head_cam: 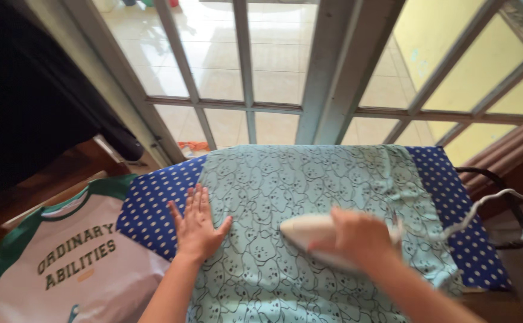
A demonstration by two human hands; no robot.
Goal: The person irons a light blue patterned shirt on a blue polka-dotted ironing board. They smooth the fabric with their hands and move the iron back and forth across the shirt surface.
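Observation:
A pale green cloth [297, 179] printed with small animal faces lies spread over an ironing board with a blue, white-dotted cover [154, 200]. My left hand [197, 224] presses flat on the cloth near its left edge, fingers apart. My right hand [357, 236] grips a white iron [303, 230] that rests on the cloth, pointing left; hand and iron are blurred.
A white shirt with green collar and lettering [64, 263] lies at the lower left. The iron's white cord [483, 206] runs right over a dark metal frame [516, 209]. A grey window grille [327, 72] stands behind the board, with dark fabric [28, 90] hanging at the left.

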